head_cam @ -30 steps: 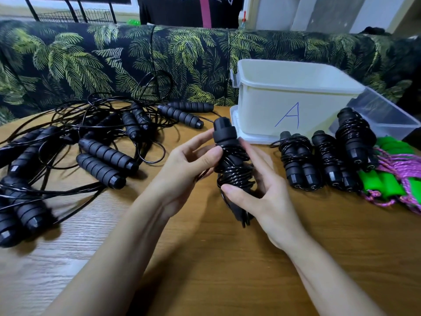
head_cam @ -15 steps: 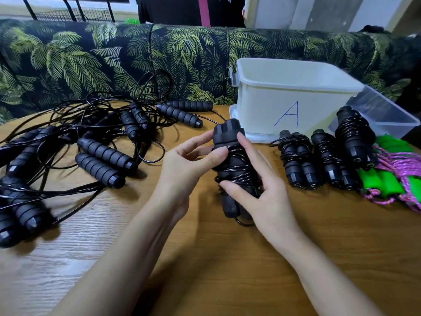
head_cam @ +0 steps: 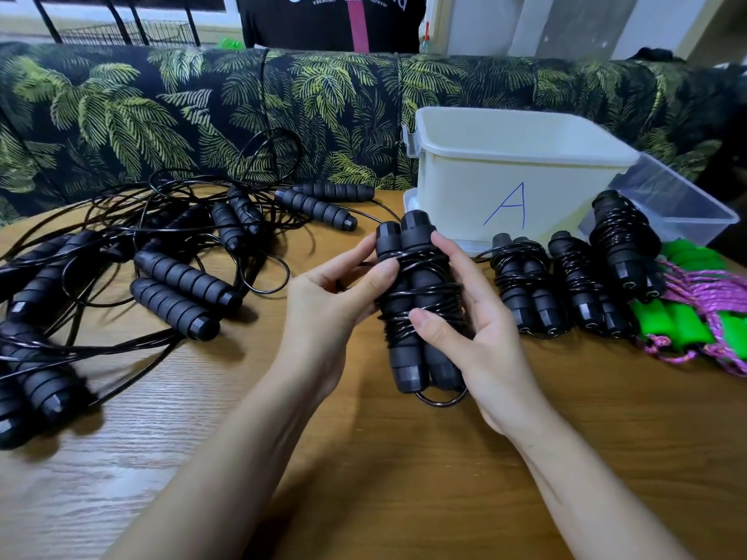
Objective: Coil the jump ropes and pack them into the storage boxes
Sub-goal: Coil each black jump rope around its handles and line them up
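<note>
Our left hand [head_cam: 331, 293] and right hand [head_cam: 477, 341] clamp the jump rope [head_cam: 416, 284] above the worktop [head_cam: 404, 478], now turned to show both handles (only a small loop dangles), so we judge it ready for box A [head_cam: 465, 187].

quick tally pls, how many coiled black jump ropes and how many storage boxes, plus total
Coiled black jump ropes: 4 (held rope between left hand and right hand; three bundles lying right of it)
Storage boxes: 2 (white box marked A, clear box)
Total: 6
Uncoiled black tangle and green-handled ropes: too tangled to count.
</note>
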